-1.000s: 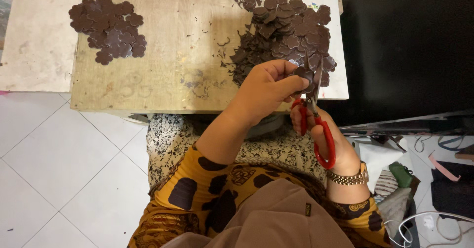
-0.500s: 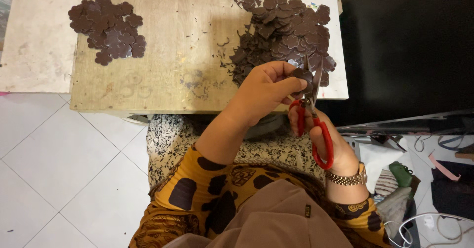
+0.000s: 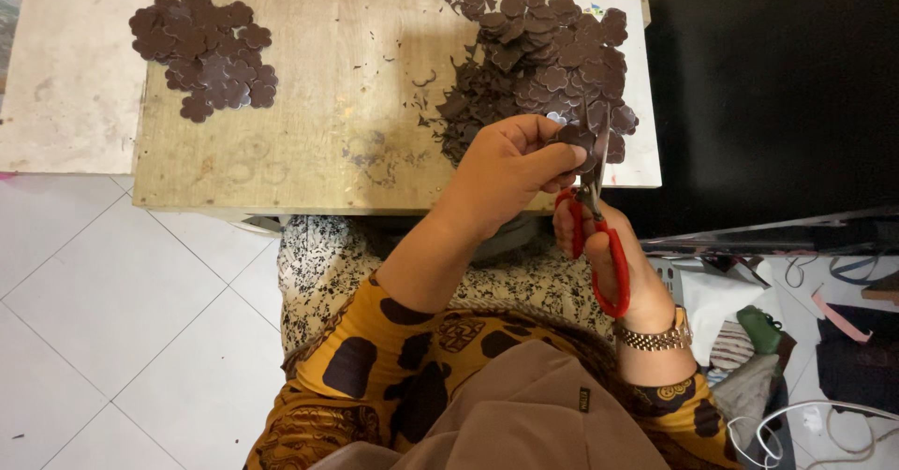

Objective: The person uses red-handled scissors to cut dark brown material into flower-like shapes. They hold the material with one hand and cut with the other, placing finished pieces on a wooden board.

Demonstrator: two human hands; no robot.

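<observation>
- Head view: the left hand [image 3: 510, 166] pinched a small dark brown flower-shaped piece [image 3: 573, 136] at the near edge of the wooden table [image 3: 328, 142], beside the big pile of pieces [image 3: 543, 58].
- The right hand [image 3: 613, 264] gripped red-handled scissors [image 3: 599, 236], blades up at the piece.
- Compared with a second earlier, the hands had barely shifted; the blades seemed slightly closer, suggesting trimming was ongoing.
- A smaller, neater pile [image 3: 206, 53] lay far left.
- The piece was mostly hidden by fingers; whether the blades were cutting it was unclear.
</observation>
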